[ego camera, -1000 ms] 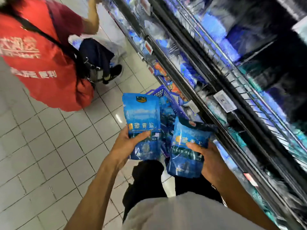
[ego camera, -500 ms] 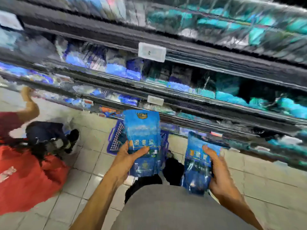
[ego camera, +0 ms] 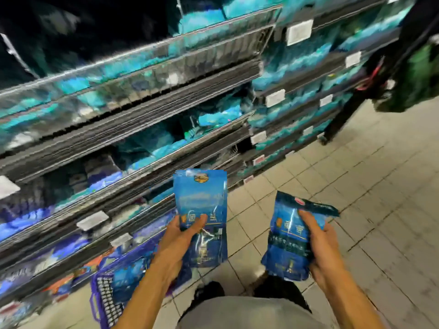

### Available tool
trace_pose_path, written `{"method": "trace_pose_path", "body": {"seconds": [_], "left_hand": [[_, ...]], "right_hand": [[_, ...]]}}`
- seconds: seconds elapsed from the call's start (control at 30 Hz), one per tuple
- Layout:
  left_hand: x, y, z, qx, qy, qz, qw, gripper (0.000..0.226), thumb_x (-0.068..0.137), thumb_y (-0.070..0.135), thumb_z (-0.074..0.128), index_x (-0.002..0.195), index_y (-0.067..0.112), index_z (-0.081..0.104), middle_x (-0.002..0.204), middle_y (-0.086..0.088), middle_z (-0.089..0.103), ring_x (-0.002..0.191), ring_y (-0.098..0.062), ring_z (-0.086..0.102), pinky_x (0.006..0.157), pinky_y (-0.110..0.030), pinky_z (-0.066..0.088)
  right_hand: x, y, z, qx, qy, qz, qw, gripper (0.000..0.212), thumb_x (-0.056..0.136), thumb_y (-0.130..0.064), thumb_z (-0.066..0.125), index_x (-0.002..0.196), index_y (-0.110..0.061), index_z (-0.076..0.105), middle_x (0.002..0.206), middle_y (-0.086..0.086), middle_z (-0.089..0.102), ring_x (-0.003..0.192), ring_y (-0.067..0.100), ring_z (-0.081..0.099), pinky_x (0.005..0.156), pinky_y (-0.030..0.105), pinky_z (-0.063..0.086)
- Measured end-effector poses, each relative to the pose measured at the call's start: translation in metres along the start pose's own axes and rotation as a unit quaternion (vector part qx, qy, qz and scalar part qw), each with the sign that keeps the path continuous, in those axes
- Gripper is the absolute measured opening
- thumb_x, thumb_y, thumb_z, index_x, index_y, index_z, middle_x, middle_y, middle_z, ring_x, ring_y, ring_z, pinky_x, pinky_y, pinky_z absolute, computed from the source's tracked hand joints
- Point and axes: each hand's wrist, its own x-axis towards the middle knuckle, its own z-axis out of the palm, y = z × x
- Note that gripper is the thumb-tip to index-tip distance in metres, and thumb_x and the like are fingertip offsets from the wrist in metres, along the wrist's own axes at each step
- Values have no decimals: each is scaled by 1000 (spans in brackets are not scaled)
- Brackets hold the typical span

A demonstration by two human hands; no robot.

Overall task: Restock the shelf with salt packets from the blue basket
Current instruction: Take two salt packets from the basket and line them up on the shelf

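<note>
Carrying one salt packet (ego camera: 200, 210) in left hand (ego camera: 183, 243), another (ego camera: 291, 236) gripped in right hand (ego camera: 320, 248); next, slotting into shelf (ego camera: 133, 129) at frame left.

Both bare forearms reach forward from the bottom of the view. The left hand (ego camera: 180, 236) grips a packet (ego camera: 202, 205) upright, thumb across its front. The right hand (ego camera: 319, 243) holds another packet (ego camera: 288, 236), tilted, with its thumb on the front and its fingers curled behind.

Dark open gap on the middle shelf (ego camera: 133, 129) above teal packets (ego camera: 164, 148), behind the shelf's front rail (ego camera: 190, 150).
</note>
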Motion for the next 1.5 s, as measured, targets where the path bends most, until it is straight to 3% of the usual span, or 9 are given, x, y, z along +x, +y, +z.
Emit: {"method": "trace_pose_path", "body": {"seconds": [0.13,0.23,0.3,0.47,0.67,0.83,1.0,1.13,1.5], "left_hand": [[28,21,99,48,-65,10,997,65,49,63,92,105,34,74,112,6,77,105,-20,73,92,-44,55],[43,33,179,71,-107,23,991,47,47,63,87,89,46,76,100,8,79,89,-14,77,67,-34,60],[52,38,225,58,-115,24,991,58,43,61,91,95,39,76,100,4,79,85,-15,77,61,-29,60],[69,68,321,37,-142,41,988,86,47,54,97,122,22,67,121,-9,74,109,-35,71,93,-61,55],[93,121,394,29,-178,92,979,84,55,49,97,125,17,65,119,-11,75,105,-35,73,84,-51,60],[128,175,443,30,-170,151,973,53,64,38,93,110,23,74,114,-11,76,100,-32,75,77,-45,62],[168,240,485,-12,-208,200,957,66,57,52,95,114,28,74,119,-9,75,104,-29,74,74,-37,62],[189,298,514,-47,-205,256,944,64,58,49,95,114,26,75,120,-8,75,103,-26,75,74,-32,62],[186,447,536,-71,-121,423,895,40,78,27,84,116,22,74,118,-4,76,104,-20,74,79,-33,61]], "right_hand": [[33,-31,-74,26,46,-30,998,16,86,-24,74,96,-12,75,93,15,78,82,32,77,59,38,60],[63,-63,-125,45,63,-50,996,13,88,-25,73,95,-15,74,91,13,79,79,29,77,54,34,59],[82,-86,-155,52,73,-51,995,11,87,-31,74,87,-20,75,90,13,79,78,29,78,53,36,60],[123,-150,-209,50,75,-62,994,46,60,-63,79,83,-24,77,90,9,80,80,27,78,56,35,60],[180,-226,-231,62,71,-88,992,66,41,-82,81,82,-30,79,91,8,80,81,27,78,62,39,61],[235,-296,-225,54,70,-135,987,70,39,-88,75,84,-34,80,86,2,80,77,23,78,59,33,60],[284,-375,-199,46,51,-194,979,44,56,-78,74,77,-40,78,83,3,80,74,22,78,52,28,58],[315,-439,-174,57,23,-226,972,65,54,-77,76,93,-25,79,91,7,80,81,27,78,55,32,60],[365,-601,-59,49,-180,-311,932,47,61,-68,75,87,-30,82,97,7,80,86,26,78,65,40,63]]}}
